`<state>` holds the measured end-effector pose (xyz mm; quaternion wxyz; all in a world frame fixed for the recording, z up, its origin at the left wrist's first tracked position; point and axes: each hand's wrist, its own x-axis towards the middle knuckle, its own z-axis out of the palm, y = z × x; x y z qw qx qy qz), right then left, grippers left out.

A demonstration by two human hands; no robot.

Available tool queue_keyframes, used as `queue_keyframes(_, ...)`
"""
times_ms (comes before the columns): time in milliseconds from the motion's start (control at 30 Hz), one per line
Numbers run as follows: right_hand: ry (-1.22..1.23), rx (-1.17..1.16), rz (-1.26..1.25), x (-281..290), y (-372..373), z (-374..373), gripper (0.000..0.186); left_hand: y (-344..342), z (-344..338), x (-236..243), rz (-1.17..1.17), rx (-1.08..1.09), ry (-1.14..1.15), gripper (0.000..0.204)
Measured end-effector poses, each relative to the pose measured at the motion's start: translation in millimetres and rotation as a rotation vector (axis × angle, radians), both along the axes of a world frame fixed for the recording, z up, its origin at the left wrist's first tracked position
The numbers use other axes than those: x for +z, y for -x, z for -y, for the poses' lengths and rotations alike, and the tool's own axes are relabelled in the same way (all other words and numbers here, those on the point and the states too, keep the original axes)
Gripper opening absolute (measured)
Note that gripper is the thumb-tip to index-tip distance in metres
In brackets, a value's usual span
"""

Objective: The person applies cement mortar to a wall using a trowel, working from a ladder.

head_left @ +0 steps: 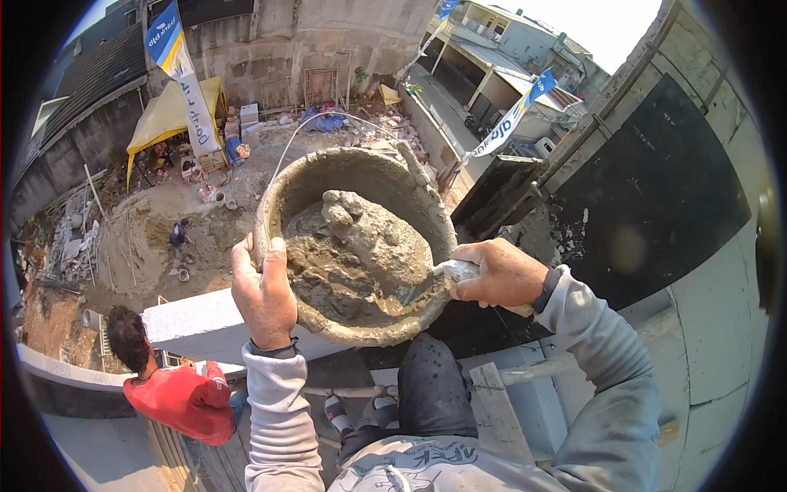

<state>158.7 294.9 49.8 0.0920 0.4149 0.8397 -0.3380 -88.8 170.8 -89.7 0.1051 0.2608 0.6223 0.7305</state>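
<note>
A mortar-caked bucket [275, 201] is held up in front of me, partly filled with wet grey mortar [373, 238]. My left hand [266, 291] grips its left rim, thumb on the inner side and fingers outside. At the opposite rim, my right hand [500, 275] is closed around the handle of a trowel [451, 269], whose neck is coated in mortar. The handle's end sticks out below that fist. The trowel's blade reaches into the mortar and is mostly hidden. A thin wire bail [287, 148] arches over the bucket's far side.
A person in a red shirt [184, 402] is close by at lower left, beside a white wall block [197, 320]. Wooden planks [500, 410] lie near my legs. A dark panel [648, 197] slopes at right. Far below, another person [179, 234] stands on rubble-strewn ground near a yellow canopy [168, 111].
</note>
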Motion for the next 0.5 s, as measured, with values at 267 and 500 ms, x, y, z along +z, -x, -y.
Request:
queue_keyframes(267,0.223,-0.527,-0.585,-29,-80,-21,0.022,4,-7,-8,0.058,-0.075,-0.023,0.034)
queue_keyframes(500,0.439,-1.027,-1.182,-126,-69,-77,0.019,10,-2,-6,0.057,-0.117,-0.003,0.031)
